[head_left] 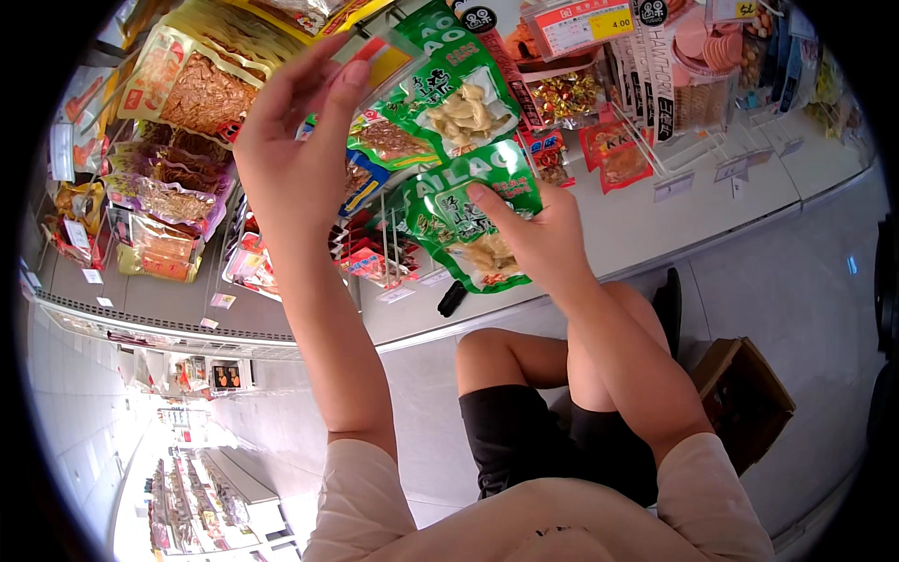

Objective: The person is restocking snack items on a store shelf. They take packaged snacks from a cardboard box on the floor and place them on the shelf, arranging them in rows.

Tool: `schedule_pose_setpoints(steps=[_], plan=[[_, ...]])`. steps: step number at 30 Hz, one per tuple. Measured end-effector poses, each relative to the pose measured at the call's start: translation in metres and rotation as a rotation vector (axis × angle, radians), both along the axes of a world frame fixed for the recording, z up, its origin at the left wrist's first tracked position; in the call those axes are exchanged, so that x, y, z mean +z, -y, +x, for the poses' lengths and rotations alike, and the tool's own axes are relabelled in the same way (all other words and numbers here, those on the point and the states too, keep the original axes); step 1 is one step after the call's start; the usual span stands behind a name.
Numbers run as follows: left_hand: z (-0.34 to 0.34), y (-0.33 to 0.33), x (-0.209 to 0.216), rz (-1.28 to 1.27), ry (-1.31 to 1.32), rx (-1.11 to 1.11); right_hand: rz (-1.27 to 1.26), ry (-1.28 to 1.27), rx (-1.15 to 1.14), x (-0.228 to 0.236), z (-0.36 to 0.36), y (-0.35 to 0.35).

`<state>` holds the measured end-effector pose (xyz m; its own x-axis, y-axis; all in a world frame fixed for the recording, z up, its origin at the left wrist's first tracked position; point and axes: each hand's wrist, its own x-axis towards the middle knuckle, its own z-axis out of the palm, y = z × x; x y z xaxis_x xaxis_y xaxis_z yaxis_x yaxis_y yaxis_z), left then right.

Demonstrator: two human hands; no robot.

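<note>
My right hand (551, 234) grips a green snack bag (448, 223) by its right side, thumb across the front. Through the bag's lower window, pale pieces of food show. My left hand (292, 150) is raised to a price-tag holder (393, 64) on the rack, with its thumb and fingers closed on the holder's left end. Just behind and above the held bag hangs a similar green bag (468, 98), partly covered by the holder. Some of my left fingers are hidden behind the tag.
Brown snack packs (201, 89) hang in rows at the left, and pink packs (712, 56) at the right. Wire hooks (679, 169) jut out over the white shelf base (749, 201). An open cardboard box (740, 393) stands on the floor at my right. A small black object (452, 299) lies at the shelf edge.
</note>
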<state>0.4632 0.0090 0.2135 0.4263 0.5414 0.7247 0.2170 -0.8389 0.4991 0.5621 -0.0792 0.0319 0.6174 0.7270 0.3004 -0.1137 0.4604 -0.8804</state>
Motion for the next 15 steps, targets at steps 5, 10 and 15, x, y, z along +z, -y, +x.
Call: schedule_pose_setpoints(steps=[5,10,15], plan=[[0.009,-0.006,0.011,0.434,-0.002,0.165,-0.018,-0.019,0.016,0.006,0.0,0.004],[-0.001,-0.008,0.005,0.627,0.001,0.161,-0.046,-0.033,0.083,0.006,-0.001,0.009],[-0.001,-0.001,-0.006,0.863,-0.057,0.215,0.114,-0.051,-0.046,0.015,0.004,-0.007]])
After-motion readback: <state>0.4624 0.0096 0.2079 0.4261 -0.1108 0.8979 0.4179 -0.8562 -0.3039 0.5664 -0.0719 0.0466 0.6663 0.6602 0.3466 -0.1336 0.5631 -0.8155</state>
